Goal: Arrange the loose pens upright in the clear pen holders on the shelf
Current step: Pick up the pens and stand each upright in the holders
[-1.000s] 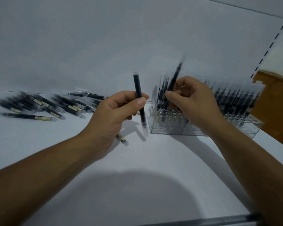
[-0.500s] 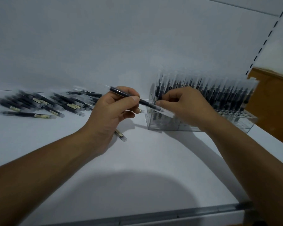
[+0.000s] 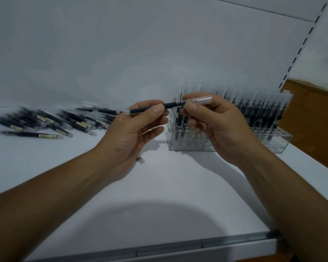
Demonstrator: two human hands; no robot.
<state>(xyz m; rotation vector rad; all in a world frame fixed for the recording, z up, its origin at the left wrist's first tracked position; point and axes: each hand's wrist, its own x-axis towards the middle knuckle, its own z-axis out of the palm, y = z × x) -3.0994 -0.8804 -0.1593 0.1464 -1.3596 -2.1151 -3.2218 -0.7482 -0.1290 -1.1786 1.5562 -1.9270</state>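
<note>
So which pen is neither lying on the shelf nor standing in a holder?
The pen pinched in the air between the left hand and right hand; the rest lie on the shelf or stand upright in the clear holders.

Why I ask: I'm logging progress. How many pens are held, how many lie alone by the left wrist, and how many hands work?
Black pen with clear cap, held: 1
Lone pen, partly hidden beside the left wrist: 1
Left hand, right hand: 2
Total: 4
Piled pens and racked pens: too blurred to count.
</note>
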